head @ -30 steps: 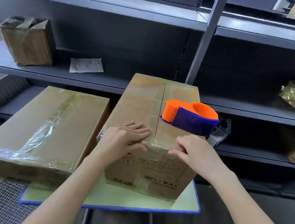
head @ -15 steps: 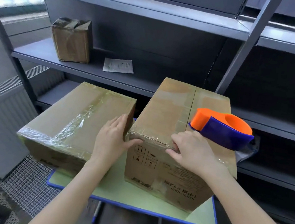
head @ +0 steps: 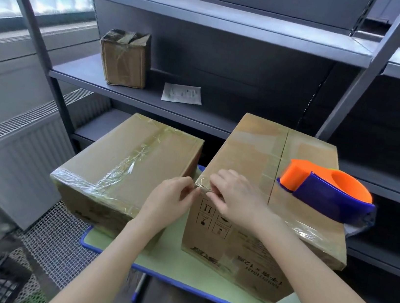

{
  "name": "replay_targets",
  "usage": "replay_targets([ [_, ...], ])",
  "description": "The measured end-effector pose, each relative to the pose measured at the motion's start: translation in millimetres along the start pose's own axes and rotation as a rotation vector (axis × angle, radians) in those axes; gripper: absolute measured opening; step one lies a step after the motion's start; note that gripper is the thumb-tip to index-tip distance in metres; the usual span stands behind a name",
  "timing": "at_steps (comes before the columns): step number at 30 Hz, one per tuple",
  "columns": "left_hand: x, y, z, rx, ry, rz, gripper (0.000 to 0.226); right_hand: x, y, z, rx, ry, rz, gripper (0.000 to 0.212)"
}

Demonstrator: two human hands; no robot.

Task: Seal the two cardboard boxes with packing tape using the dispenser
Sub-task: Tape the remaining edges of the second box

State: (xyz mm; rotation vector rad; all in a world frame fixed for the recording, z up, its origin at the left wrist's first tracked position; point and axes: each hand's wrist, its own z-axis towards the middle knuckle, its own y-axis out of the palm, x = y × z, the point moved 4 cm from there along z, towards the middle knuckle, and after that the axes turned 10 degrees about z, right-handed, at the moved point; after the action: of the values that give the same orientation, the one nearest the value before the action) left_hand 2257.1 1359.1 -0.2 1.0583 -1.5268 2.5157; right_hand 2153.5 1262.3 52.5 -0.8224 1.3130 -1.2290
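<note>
Two cardboard boxes stand side by side on a small green table [head: 190, 270] with a blue rim. The left box [head: 125, 161] is lower, with wrinkled clear tape across its top. The right box [head: 252, 153] is taller, and an orange and blue tape dispenser [head: 324, 192] rests on the right side of its lid, apart from both hands. The left hand [head: 166, 199] and right hand [head: 237, 199] meet at this box's near left top corner. Each has its fingers curled, pinching a crumpled bit of clear tape [head: 201, 189] at the edge. On the far grey shelving [head: 199, 115] sit a small taped parcel [head: 124, 61] and, to its right, a paper slip [head: 182, 93].
</note>
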Motion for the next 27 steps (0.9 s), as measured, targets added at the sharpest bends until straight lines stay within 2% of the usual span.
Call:
replay_targets([
  [3, -3, 1, -1, -0.010, 0.004, -0.078, 0.028, -1, 2, 6, 0.011, 0.005, -0.014, 0.022],
  [5, -2, 3, 1, -0.036, -0.050, -0.210, 0.028, 0, 2, 10, 0.020, 0.016, -0.007, 0.024],
  [9, -3, 4, 2, -0.140, -0.097, -0.392, 0.021, 1, 5, 12, 0.034, -0.019, -0.043, 0.019],
  [13, -5, -3, 2, -0.164, 0.027, -0.174, 0.020, -2, 11, 12, 0.090, -0.037, -0.046, 0.019],
  [16, 1, -11, 5, -0.157, 0.100, 0.070, 0.015, -3, 13, 12, 0.159, -0.071, -0.090, 0.033],
  [18, 7, -14, 7, -0.142, 0.147, 0.236, 0.028, -1, 15, 14, 0.175, -0.075, -0.139, 0.040],
  [21, 12, -17, 8, -0.040, 0.297, 0.385, 0.043, 0, 18, 15, 0.197, -0.078, -0.183, 0.037],
  [23, 11, -20, 7, 0.050, 0.356, 0.433, 0.038, -2, 18, 16, 0.228, -0.099, -0.185, 0.037],
  [27, 9, -18, 7, 0.119, 0.331, 0.345, 0.034, -1, 19, 13, 0.283, -0.132, -0.081, 0.028],
])
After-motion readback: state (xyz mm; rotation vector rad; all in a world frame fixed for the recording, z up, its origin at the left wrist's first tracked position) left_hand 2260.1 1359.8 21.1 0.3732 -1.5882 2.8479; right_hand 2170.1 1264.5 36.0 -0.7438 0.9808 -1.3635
